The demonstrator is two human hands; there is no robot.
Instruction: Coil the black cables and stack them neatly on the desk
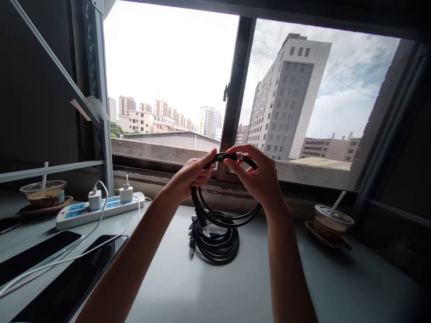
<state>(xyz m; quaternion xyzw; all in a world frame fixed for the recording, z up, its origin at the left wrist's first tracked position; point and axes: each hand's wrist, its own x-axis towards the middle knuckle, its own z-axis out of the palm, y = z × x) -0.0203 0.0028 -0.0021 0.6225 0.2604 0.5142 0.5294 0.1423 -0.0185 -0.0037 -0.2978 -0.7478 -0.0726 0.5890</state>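
Holding a looped black cable in the air over the far middle of the tabletop, before the window. Gripping its upper part in the left hand, thumb on top and fingers curled beneath; pinching the connector narrowly in the right hand, between thumb and fingers. Probably gathered at the top to keep the rounds from springing apart, and perhaps held high for better light. Looks smooth, fairly thick and springy, with a pale tip at the connector; too small to tell the type. Just below, on the tabletop, a similar black coil, plugs bunched at left. Farther left, a power strip bearing white chargers; to the right, a drink cup, likely set aside to avoid spills.
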